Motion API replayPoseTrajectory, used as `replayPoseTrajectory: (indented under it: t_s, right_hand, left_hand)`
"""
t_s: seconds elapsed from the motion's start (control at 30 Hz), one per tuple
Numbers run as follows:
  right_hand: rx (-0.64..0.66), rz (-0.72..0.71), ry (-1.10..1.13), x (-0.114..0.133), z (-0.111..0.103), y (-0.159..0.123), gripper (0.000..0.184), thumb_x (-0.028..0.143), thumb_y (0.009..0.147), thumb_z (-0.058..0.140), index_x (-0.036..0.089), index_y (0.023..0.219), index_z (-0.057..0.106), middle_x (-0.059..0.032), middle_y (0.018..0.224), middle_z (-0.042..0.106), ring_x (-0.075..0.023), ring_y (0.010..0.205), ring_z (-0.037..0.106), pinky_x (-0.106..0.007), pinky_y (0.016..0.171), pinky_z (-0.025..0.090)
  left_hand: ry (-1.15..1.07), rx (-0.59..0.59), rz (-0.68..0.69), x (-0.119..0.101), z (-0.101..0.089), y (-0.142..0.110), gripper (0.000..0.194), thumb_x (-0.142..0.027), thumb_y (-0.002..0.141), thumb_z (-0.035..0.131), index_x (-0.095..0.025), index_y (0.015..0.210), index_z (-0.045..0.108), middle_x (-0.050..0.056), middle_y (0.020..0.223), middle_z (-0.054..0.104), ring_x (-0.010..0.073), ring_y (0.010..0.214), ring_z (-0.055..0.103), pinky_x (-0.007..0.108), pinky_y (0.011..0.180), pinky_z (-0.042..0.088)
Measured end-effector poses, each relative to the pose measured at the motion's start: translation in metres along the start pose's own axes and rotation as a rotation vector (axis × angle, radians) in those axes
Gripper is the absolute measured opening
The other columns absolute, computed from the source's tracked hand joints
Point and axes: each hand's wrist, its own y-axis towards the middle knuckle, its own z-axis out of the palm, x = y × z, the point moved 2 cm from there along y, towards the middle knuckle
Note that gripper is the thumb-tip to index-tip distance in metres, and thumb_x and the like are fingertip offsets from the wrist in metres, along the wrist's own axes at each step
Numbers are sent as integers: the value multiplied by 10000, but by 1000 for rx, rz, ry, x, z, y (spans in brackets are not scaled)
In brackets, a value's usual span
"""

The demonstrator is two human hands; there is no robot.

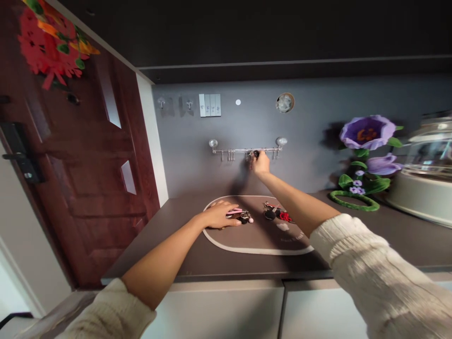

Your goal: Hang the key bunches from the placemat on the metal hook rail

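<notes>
We note the right hand (pixel 260 163) pinching a dark key (pixel 255 154) at the hook rail (pixel 247 150); left hand (pixel 221 214) rests flat, fingers together, on keys (pixel 242 216) (oval mat (pixel 254 242), counter (pixel 176 226)).

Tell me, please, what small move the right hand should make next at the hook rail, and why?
Probably let go and draw back: the right hand already holds a dark key against a hook of the rail, while the left hand rests on more keys on the mat.

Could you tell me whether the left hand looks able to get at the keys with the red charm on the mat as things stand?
Probably yes: the left hand rests on the same mat, with bare mat between it and the red-charm keys.
</notes>
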Motion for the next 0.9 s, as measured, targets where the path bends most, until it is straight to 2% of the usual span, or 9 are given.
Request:
replayPoseTrajectory:
  t_s: [0.1, 0.23, 0.37, 0.43, 0.5, 0.63, 0.73, 0.83, 0.9]
  right_hand:
    - [-60, 0, 5, 1, -4, -15, 163, 238, 818, 423, 186, 954, 497, 10, 603, 517, -76, 394, 424, -212, 424, 391]
    - [242, 78, -93, -17, -10, -57, 115, 274, 783, 502, 165, 780, 539, 18, 489, 493, -79, 375, 415, -202, 391, 339]
    - [519, 29, -290, -32, -25, -95, 143, 284, 668, 630, 161, 737, 606, -20, 604, 611, -110, 521, 522, -209, 495, 395]
    - [668, -17, -335, -31, -33, -105, 216, 321, 602, 687, 174, 754, 648, -20, 682, 648, -129, 618, 554, -216, 574, 417]
    - [780, -35, -337, -24, -42, -110, 282, 394, 603, 678, 173, 778, 668, -20, 712, 657, -135, 650, 559, -225, 609, 421]
    - [794, 33, -171, -5, -56, -109, 343, 467, 654, 623, 148, 777, 654, -36, 731, 652, -128, 648, 553, -236, 617, 423]
    - [762, 117, 89, 2, -60, -107, 318, 447, 658, 638, 141, 738, 614, -51, 762, 639, -113, 668, 554, -225, 623, 428]
    - [738, 200, 324, 0, -56, -110, 366, 510, 684, 595, 152, 656, 526, -11, 593, 560, -72, 510, 479, -195, 494, 384]
    - [748, 262, 416, -6, -51, -115, 472, 610, 715, 482, 171, 554, 417, 42, 444, 410, -47, 382, 340, -175, 386, 284]
  left_hand:
    - [29, -17, -38, 2, 0, 1, 709, -675, 657, 450, -257, 1229, 456, 80, 1249, 498, 265, 1160, 419, 367, 954, 290]
    - [3, -42, -81, 3, -3, 1, 712, -667, 616, 504, -274, 1209, 479, 71, 1209, 531, 277, 1137, 440, 384, 941, 308]
    - [-159, -62, -111, 2, -9, -3, 613, -602, 600, 570, -279, 1121, 558, 48, 1104, 596, 248, 1067, 498, 327, 900, 360]
    - [-257, -84, -145, 3, -13, -6, 604, -578, 621, 566, -256, 1132, 553, 55, 1152, 574, 239, 1096, 483, 305, 909, 361]
    - [-347, -115, -179, 4, -17, -9, 616, -566, 647, 551, -222, 1157, 535, 75, 1220, 528, 234, 1129, 461, 295, 918, 360]
    - [-542, -276, -264, 3, -27, -12, 533, -555, 684, 525, -197, 1077, 565, 83, 1182, 543, 197, 1048, 505, 264, 815, 420]
    - [-792, -424, -230, -6, -36, -8, 410, -538, 678, 553, -160, 834, 583, 48, 871, 615, 122, 802, 556, 224, 712, 432]
    - [-1110, -455, -137, -20, -40, -2, 413, -559, 662, 569, -156, 654, 478, -20, 594, 495, 58, 542, 471, 200, 568, 408]
    - [-1233, -433, -171, -27, -39, 0, 506, -645, 677, 479, -167, 550, 374, -49, 476, 355, 43, 426, 356, 193, 458, 346]
